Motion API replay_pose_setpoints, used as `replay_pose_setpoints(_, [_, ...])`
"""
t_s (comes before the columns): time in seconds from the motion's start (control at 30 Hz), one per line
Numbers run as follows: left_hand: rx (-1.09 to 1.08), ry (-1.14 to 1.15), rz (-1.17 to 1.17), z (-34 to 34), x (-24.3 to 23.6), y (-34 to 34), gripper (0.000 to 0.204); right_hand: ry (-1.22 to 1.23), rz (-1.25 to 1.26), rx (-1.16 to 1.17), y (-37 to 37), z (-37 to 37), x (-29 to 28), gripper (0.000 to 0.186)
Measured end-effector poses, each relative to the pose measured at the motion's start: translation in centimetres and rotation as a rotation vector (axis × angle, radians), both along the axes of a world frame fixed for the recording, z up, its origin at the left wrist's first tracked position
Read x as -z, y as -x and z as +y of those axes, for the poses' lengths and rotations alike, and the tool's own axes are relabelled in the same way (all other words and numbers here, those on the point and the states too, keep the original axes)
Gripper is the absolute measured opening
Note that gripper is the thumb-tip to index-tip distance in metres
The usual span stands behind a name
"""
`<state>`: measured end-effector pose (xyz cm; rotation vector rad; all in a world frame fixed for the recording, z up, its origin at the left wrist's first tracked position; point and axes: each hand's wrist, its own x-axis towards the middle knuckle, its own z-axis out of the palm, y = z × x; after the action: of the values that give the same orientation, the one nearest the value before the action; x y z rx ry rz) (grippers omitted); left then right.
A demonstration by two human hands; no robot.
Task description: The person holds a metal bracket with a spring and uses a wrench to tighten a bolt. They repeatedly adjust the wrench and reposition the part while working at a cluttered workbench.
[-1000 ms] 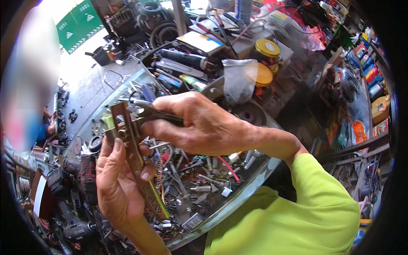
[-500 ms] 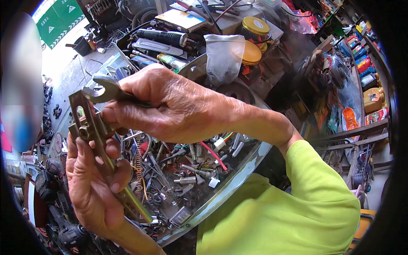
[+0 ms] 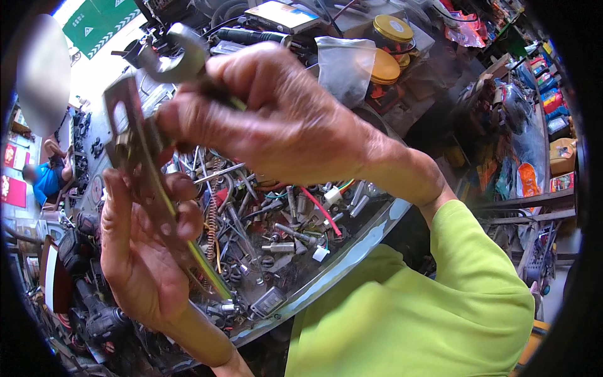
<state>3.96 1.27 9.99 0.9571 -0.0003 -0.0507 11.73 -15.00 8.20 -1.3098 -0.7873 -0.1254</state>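
Note:
My left hand (image 3: 147,264) grips a long slotted metal bracket (image 3: 157,195) from below, its fingers curled around the middle. The bracket stands tilted, with a small nut-like fitting (image 3: 124,141) near its upper end. My right hand (image 3: 264,119) is closed on a metal open-ended wrench (image 3: 173,63), whose jaw sticks out above the bracket's top; that hand's thumb is against or just beside the bracket, blurred by motion. Beneath both hands lies a jumble of bolts, springs, wires and small fittings (image 3: 289,232).
The tray's painted rim (image 3: 352,257) curves in front of me. Behind are yellow-lidded jars (image 3: 391,26), a plastic bag (image 3: 342,69) and a flat box (image 3: 279,16). Power tools (image 3: 94,314) lie at left; shelves of containers (image 3: 559,151) stand at right. A seated person (image 3: 47,179) is at far left.
Over the last second both hands, with bracket and wrench, shifted left and upward in the picture. In the last half second the right hand rose further, the wrench jaw moving up beyond the bracket.

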Motion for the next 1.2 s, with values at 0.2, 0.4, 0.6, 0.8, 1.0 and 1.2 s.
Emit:
replay_pose_setpoints(0.2, [0.189, -0.087, -0.091, -0.2, -0.5, 0.9, 0.031, -0.102, 0.114, -0.065, -0.6, -2.6, -2.4, 0.022])
replay_pose_setpoints(0.4, [-0.053, -0.229, 0.008, 1.5, 1.7, 1.4, 0.026, 0.621, -0.347, 0.381, 1.1, -3.3, 0.0, 0.027])
replay_pose_setpoints(0.6, [-0.309, -0.23, 0.022, 3.2, 5.8, 0.9, 0.018, 1.128, -0.396, -0.297, 6.7, -2.5, 6.0, 0.018])
replay_pose_setpoints(0.8, [-0.265, -0.024, 0.098, 3.7, 7.2, 1.6, 0.023, 1.217, -0.431, -0.324, 8.3, -2.1, 6.2, 0.021])
replay_pose_setpoints(1.0, [-0.209, 0.025, 0.054, 2.7, 6.9, 1.6, 0.027, 1.127, -0.229, -0.193, 6.9, -2.7, 5.6, 0.038])
replay_pose_setpoints(1.2, [-0.033, -0.09, 0.004, 2.1, 6.7, 2.0, 0.054, 0.532, -0.122, 0.133, 6.1, -2.8, 5.1, 0.035])
